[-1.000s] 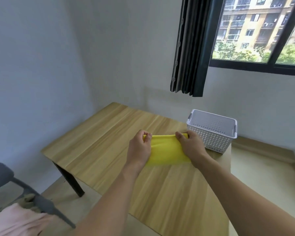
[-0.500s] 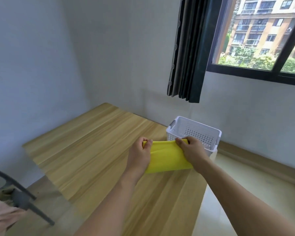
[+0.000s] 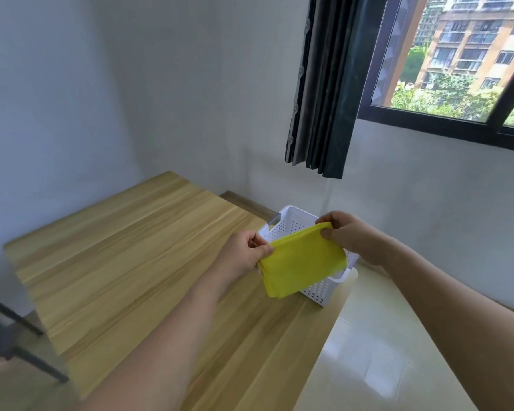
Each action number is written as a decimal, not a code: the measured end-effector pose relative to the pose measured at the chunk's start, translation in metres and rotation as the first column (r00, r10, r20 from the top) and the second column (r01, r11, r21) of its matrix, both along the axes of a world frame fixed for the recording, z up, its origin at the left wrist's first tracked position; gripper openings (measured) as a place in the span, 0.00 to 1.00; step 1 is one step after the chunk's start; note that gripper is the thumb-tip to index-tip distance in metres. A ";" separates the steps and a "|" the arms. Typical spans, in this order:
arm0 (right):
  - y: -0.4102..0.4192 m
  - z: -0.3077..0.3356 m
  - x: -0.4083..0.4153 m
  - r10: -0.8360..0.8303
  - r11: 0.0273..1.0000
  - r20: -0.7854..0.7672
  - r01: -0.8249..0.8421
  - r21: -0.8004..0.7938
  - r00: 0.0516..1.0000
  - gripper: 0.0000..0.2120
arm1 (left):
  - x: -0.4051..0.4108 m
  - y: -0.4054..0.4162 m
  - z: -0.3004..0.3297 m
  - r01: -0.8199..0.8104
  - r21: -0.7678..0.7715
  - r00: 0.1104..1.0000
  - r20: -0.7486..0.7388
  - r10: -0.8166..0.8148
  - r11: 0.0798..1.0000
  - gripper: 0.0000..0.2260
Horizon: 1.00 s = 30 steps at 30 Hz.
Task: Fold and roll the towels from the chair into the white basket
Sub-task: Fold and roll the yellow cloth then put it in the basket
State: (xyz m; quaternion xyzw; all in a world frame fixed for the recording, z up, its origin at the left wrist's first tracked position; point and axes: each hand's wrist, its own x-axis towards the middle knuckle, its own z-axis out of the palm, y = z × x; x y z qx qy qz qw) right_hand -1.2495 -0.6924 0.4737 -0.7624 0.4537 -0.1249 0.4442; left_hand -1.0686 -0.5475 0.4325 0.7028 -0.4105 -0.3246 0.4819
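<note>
Both hands pinch folded yellow towel [image 3: 304, 262] at top corners, left hand [image 3: 244, 254], right hand [image 3: 346, 234], hanging over white basket [image 3: 324, 293] mid-frame, likely for drop-in

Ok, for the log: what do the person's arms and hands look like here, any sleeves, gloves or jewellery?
Both forearms are bare as far as the frame shows, with no sleeves in view. The left hand and right hand wear no gloves, and no rings, watch or bracelet are visible.

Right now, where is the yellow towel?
In the head view, the yellow towel hangs folded between the left hand and right hand, in front of the white basket at the table's right edge.
</note>
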 end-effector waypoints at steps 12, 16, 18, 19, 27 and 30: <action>-0.215 -0.097 0.065 0.075 0.957 -0.225 -0.134 -0.259 0.971 0.19 | -0.007 -0.214 -0.057 -0.143 0.310 0.884 0.467 -0.019 0.940 0.05; -0.258 -0.146 0.092 0.147 0.958 -0.278 -0.206 -0.198 0.949 0.21 | 0.002 -0.263 -0.099 -0.177 0.554 0.840 0.516 -0.168 0.814 0.07; -0.269 -0.173 0.103 0.202 0.949 -0.308 -0.263 -0.171 0.930 0.20 | 0.007 -0.281 -0.117 -0.176 0.651 0.827 0.505 -0.248 0.738 0.07; -0.273 -0.186 0.108 0.226 0.944 -0.327 -0.289 -0.159 0.918 0.21 | 0.009 -0.288 -0.127 -0.169 0.695 0.824 0.488 -0.286 0.699 0.09; -0.290 -0.275 0.127 0.347 0.909 -0.533 -0.416 -0.010 0.772 0.19 | 0.027 -0.324 -0.199 -0.161 0.877 0.816 0.376 -0.438 0.452 0.14; -0.292 -0.297 0.137 0.361 0.903 -0.594 -0.428 0.030 0.719 0.21 | 0.033 -0.333 -0.221 -0.145 0.933 0.813 0.303 -0.498 0.330 0.14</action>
